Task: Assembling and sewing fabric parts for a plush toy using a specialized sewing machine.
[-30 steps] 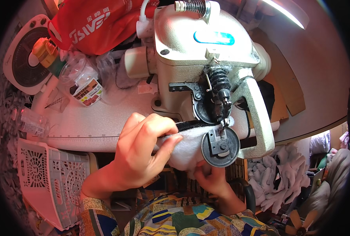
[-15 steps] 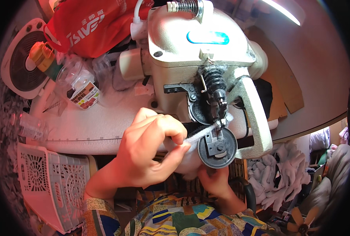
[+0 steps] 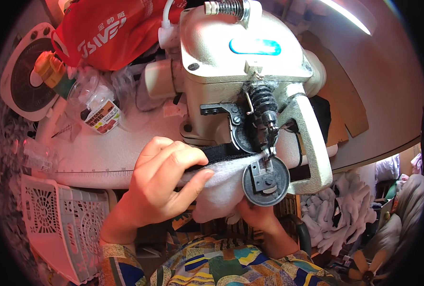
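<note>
A cream industrial sewing machine (image 3: 240, 62) with a dark toothed disc (image 3: 274, 195) fills the middle. White fluffy fabric (image 3: 216, 194) with a black strip (image 3: 221, 153) along its upper edge runs into the stitching point above the disc. My left hand (image 3: 162, 186) is closed on the left end of that fabric and strip, fingers curled over the edge and thumb below. My right hand (image 3: 258, 218) is under the disc, next to the fabric; its fingers are mostly hidden behind disc and cloth.
On the curved worktable (image 3: 102, 152) stand a red bag (image 3: 97, 38), box fan (image 3: 31, 76), yellow-green bottle (image 3: 54, 74), plastic tub (image 3: 97, 109) and brown board (image 3: 352, 114). A white basket (image 3: 54, 219) is at lower left, a white fabric pile (image 3: 336, 214) and orange-bladed fan (image 3: 367, 267) at lower right.
Since half a second ago, my left hand has moved left along the fabric, away from the disc, and more of the white cloth and black strip shows. My right hand stays under the disc.
</note>
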Available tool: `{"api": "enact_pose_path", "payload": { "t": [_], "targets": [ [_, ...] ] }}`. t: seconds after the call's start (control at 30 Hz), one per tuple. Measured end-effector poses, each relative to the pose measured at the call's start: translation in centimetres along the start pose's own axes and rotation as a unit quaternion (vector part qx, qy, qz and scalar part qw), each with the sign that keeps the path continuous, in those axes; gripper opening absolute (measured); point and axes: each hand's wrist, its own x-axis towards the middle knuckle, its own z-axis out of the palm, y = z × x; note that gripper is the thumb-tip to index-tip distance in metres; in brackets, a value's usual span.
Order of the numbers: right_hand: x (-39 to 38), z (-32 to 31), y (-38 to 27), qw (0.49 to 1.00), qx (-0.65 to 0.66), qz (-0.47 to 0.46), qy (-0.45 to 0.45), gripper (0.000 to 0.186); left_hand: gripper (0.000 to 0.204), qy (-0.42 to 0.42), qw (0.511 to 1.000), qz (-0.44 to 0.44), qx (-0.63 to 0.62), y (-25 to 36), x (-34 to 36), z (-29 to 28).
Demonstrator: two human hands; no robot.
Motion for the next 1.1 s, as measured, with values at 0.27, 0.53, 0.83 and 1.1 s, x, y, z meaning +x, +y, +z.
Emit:
{"api": "enact_pose_path", "payload": {
  "t": [0.27, 0.53, 0.83, 1.1],
  "targets": [
    [-0.1, 0.1, 0.0, 0.997, 0.056, 0.049, 0.018, 0.035, 0.035, 0.045, 0.999, 0.001, -0.027, -0.4, -1.2, 0.3],
    [-0.3, -0.1, 0.0, 0.998, 0.030, 0.061, 0.011, 0.036, 0.037, 0.057, 0.997, -0.027, -0.049, -0.6, -1.6, 0.7],
    [0.8, -1.4, -1.4, 0.998, 0.024, -0.023, 0.048, 0.049, 0.039, 0.096, 0.994, 0.015, -0.040, 1.0, 0.2, 2.7],
    [0.2, -1.1, -3.5, 0.988, 0.150, 0.011, -0.032, 0.078, 0.020, -0.018, 0.956, -0.044, -0.289, 0.2, 0.3, 1.6]
  ]
}}
